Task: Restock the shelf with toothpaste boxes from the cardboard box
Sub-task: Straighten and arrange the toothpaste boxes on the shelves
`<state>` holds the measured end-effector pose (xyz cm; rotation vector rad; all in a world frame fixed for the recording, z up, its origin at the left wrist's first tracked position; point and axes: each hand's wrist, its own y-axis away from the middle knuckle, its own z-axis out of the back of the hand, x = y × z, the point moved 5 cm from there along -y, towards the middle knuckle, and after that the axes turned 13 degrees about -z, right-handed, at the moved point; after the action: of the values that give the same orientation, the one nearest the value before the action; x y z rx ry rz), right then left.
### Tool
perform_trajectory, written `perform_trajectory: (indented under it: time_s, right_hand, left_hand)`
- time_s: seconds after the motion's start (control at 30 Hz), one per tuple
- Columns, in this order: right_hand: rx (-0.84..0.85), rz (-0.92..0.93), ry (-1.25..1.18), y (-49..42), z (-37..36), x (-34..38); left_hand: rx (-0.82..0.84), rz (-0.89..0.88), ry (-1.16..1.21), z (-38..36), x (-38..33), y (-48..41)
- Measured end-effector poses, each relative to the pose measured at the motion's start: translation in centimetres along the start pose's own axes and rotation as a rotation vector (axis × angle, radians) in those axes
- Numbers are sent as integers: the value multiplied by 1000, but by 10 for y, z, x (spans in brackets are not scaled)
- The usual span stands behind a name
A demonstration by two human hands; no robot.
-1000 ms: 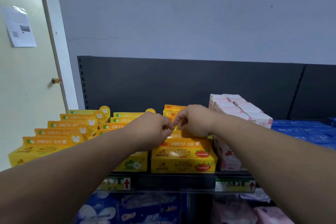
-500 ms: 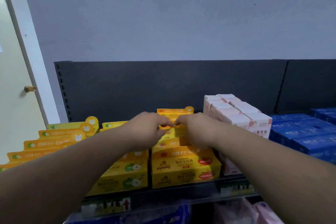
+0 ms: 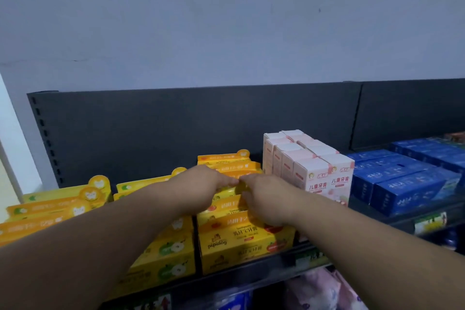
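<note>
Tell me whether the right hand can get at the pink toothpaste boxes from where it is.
Probably yes. The pink toothpaste boxes stand just right of the right hand, their tops and fronts bare, nothing between. It must first leave the yellow toothpaste boxes.

Left hand point(image 3: 201, 185), right hand point(image 3: 266, 199): two. Yellow toothpaste boxes point(image 3: 234, 241): three columns. Pink boxes point(image 3: 324, 171): two columns. Blue boxes point(image 3: 402, 184): uncountable.

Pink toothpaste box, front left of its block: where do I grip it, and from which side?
Probably its top end, from above and in front. The pink toothpaste box stands upright, taller than the orange boxes on its left, so its front and upper left face are bare; pink neighbours sit against its back and right.
</note>
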<state>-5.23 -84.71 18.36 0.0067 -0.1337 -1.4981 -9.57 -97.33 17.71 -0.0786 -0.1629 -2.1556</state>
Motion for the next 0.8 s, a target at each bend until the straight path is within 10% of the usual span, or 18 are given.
perform_trajectory:
  time_s: [0.47, 0.8]
  right_hand:
    - [-45, 33, -222, -3, -4, 3]
    - [70, -40, 265, -47, 33, 25]
  left_hand:
    - [-113, -35, -14, 5, 4, 6]
    - [-93, 100, 138, 18, 44, -31]
